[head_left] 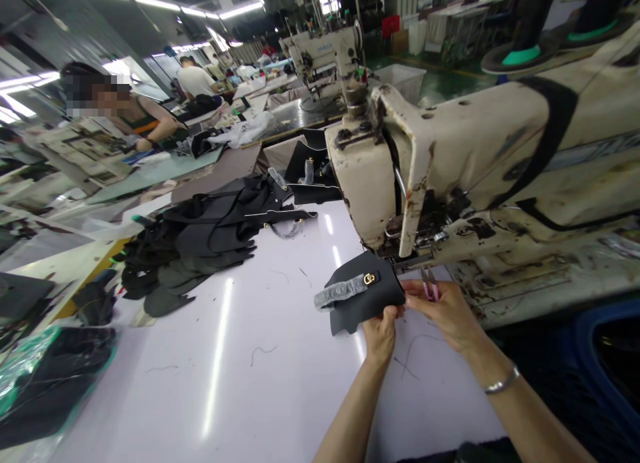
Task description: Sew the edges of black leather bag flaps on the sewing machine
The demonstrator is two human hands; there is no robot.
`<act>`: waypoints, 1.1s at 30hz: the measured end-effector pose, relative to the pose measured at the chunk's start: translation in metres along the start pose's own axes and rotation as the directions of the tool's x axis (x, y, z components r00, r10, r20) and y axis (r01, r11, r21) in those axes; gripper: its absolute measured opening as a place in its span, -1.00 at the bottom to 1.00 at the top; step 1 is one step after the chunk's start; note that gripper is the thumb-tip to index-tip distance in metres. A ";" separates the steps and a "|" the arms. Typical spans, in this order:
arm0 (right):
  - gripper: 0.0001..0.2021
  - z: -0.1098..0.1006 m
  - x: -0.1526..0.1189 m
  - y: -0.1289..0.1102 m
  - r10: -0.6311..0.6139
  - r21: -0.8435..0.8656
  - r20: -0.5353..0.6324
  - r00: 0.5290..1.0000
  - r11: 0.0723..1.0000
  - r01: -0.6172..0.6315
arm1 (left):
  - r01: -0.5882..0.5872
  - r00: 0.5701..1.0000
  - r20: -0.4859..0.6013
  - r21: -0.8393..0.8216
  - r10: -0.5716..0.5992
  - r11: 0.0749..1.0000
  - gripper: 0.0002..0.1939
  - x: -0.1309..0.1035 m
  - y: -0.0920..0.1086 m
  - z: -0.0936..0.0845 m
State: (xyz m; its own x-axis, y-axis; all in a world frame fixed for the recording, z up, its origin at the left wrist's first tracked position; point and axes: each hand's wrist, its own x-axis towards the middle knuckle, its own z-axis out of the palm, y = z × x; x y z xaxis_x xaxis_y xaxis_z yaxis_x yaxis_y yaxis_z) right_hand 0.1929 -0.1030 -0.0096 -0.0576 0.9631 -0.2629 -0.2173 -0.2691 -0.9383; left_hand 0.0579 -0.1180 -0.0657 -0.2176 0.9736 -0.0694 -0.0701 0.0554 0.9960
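Note:
A black leather-like bag panel (367,306) lies under the front of the sewing machine head (367,190). It bears a gold metal fitting (369,278) and a strap wrapped in clear plastic (340,292). My left hand (381,333) grips the panel's near edge from below, its fingers partly hidden under it. At the right corner of the panel, my right hand (443,313) pinches the edge. Small pink-handled scissors (431,288) are tucked in that same hand, blades pointing up. The needle area is mostly hidden by the machine head.
On the white table (240,383), a heap of black cut pieces (200,236) lies to the left, with more strapped panels (313,186) behind the machine. A plastic-wrapped bundle (55,376) sits at the lower left. Loose threads are scattered about. A person (145,120) works at another machine.

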 end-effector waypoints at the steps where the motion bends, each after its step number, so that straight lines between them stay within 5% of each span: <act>1: -0.72 0.000 -0.001 0.000 0.014 0.020 0.007 1.000 1.000 -0.014 | -0.007 1.000 0.001 -0.020 0.007 1.000 -0.54 -0.001 0.001 0.001; 8: -0.73 -0.001 -0.008 -0.008 -0.012 -0.009 0.005 1.000 1.000 0.012 | 0.051 0.998 -0.012 -0.165 -0.054 0.985 -0.52 -0.007 0.003 0.005; 23: -0.70 -0.003 -0.013 -0.006 -0.006 -0.165 -0.044 0.999 0.986 -0.002 | 0.151 0.988 0.010 -0.170 -0.152 0.974 -0.45 -0.010 0.011 0.003; 28: -0.81 0.002 -0.013 -0.010 -0.001 -0.166 0.068 0.998 0.986 0.013 | 0.167 0.984 -0.025 -0.218 -0.177 0.961 -0.47 -0.011 0.013 0.005; 33: -0.57 0.010 -0.009 -0.003 -0.127 -0.360 0.026 0.992 0.924 0.127 | 0.202 0.979 0.042 -0.193 -0.198 0.960 -0.42 -0.011 0.018 0.006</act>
State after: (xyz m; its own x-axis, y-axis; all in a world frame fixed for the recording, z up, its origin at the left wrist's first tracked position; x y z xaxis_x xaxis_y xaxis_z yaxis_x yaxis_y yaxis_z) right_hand 0.1845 -0.1112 -0.0017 -0.0550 0.9892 -0.1361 0.1431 -0.1271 -0.9815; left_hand 0.0649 -0.1259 -0.0468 -0.1586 0.9518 -0.2627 -0.2993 0.2072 0.9314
